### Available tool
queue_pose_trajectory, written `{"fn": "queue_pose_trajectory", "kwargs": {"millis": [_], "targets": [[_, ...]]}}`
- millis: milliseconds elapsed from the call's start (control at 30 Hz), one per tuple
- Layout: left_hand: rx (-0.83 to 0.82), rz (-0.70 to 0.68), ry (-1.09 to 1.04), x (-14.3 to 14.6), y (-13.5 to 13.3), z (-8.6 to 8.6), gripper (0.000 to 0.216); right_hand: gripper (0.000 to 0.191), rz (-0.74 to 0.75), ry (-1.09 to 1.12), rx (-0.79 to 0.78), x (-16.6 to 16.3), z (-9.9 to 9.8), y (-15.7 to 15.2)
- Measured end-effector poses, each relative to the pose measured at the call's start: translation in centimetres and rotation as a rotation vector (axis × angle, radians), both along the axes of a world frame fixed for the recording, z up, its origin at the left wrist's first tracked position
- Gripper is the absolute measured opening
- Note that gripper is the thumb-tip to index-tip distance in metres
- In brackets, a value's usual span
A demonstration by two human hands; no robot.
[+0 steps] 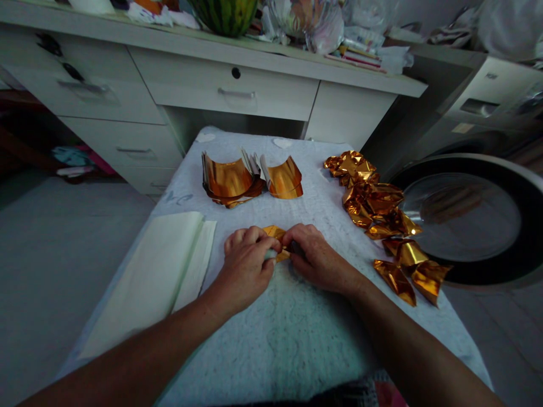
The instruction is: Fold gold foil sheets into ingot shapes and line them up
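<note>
A small piece of gold foil paper (275, 233) lies between my two hands at the middle of the cloth-covered board. My left hand (248, 260) grips its left side, fingers curled and thumb pressed in. From the right, my right hand (316, 257) pinches the other side, its fingers bent. Both hands partly hide the foil. Beyond them stand two curled stacks of gold foil sheets (231, 180), (285, 180) with pale backs. To the right runs a pile of folded gold foil pieces (373, 198), several of them loose at its near end.
White paper sheets (148, 271) lie along the left side of the light patterned cloth (297, 345). Behind is a white desk with drawers (229, 85), bearing a watermelon (224, 14) and clutter. A washing machine with its round door (470, 209) open stands close at right.
</note>
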State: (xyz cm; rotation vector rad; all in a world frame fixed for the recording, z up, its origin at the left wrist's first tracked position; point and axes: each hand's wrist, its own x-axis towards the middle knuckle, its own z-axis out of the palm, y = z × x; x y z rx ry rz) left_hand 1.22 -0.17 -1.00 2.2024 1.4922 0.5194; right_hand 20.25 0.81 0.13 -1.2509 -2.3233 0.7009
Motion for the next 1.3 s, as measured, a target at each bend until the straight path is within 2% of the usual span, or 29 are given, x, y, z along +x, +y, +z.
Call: {"fn": "queue_pose_trajectory", "kwargs": {"millis": [233, 400, 867, 1300], "targets": [[0.037, 0.017, -0.016, 0.1, 0.0, -0.2, 0.014, 0.02, -0.065, 0.07, -0.002, -0.4, -0.5, 0.4], [0.06, 0.031, -0.003, 0.3, -0.1, -0.4, 0.011, 0.012, -0.126, 0.039, 0.007, -0.9, -1.0, 0.5], [0.077, 0.023, 0.029, 0.2, -0.3, -0.3, 0.028, 0.013, -0.146, -0.038, 0.011, -0.7, -1.1, 0.4], [0.091, 0.041, 0.022, 0.3, -0.4, -0.4, 0.007, 0.009, -0.157, -0.087, 0.018, -0.6, -1.1, 0.4]]}}
